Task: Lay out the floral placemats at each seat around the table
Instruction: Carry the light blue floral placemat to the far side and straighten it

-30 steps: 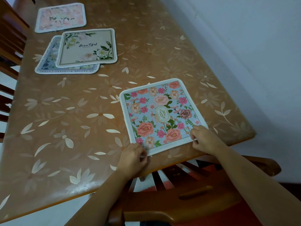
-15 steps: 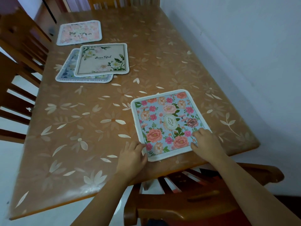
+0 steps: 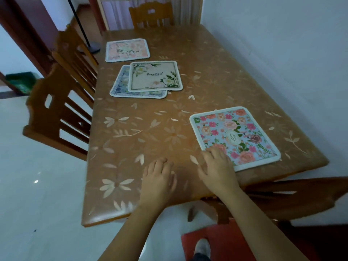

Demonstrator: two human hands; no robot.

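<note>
Blue floral placemat (image 3: pixel 235 136): flat at lower right of frame, near the table (image 3: pixel 150 132) edge, by the near chair (image 3: pixel 291 194). Corners just released. Left hand (image 3: pixel 160 178) loose and empty on bare tabletop, right hand (image 3: pixel 218 170) slack-fingered, brushing the mat's near corner. One seat likely done. Upper centre: beige placemat (image 3: pixel 155 76) overlapping a blue-grey placemat (image 3: pixel 120 87), pink placemat (image 3: pixel 127 49) beyond. In the way: perhaps only the side chair (image 3: pixel 56 113) at left.

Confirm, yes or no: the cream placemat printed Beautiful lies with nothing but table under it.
No: the cream square fabric placemat overlaps a blue-and-white patterned placemat lying beneath its left and near edges.
</note>
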